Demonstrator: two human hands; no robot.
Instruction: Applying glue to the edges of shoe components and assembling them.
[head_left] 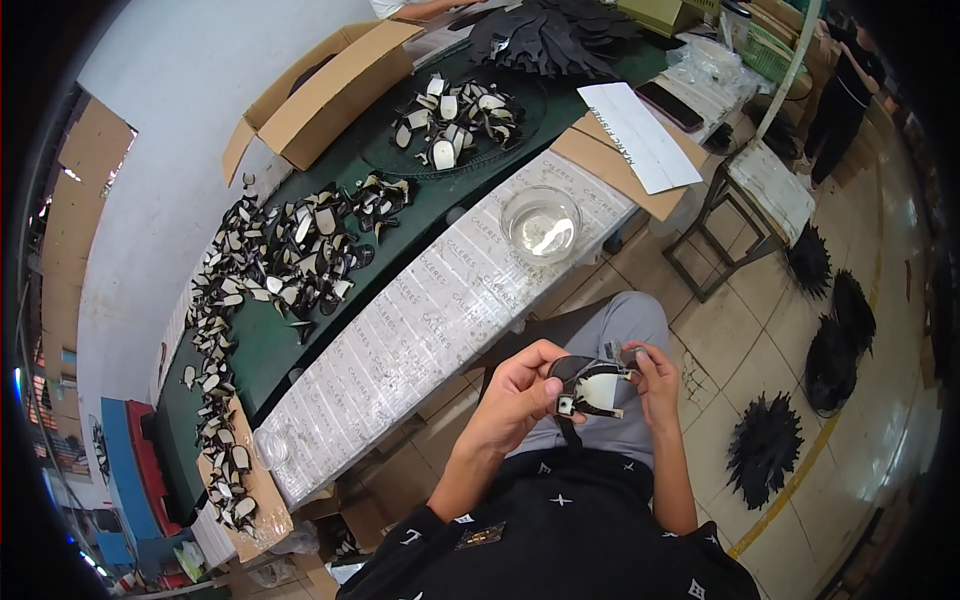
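Above the grey trousers (635, 318), the left hand (515, 398) curls round 1 end of a black-and-cream shoe upper (600, 390); the right hand (656, 388) pinches the other end. If either grip slips, it could fall; a hard tug could bend it.

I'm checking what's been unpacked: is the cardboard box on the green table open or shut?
Open: the cardboard box has an end flap sticking outward, and its dark interior shows along the top.

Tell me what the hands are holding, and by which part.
A black-and-white piece: the left hand grips its left side, thumb on top; the right hand is at its upper right end, exact hold unclear.
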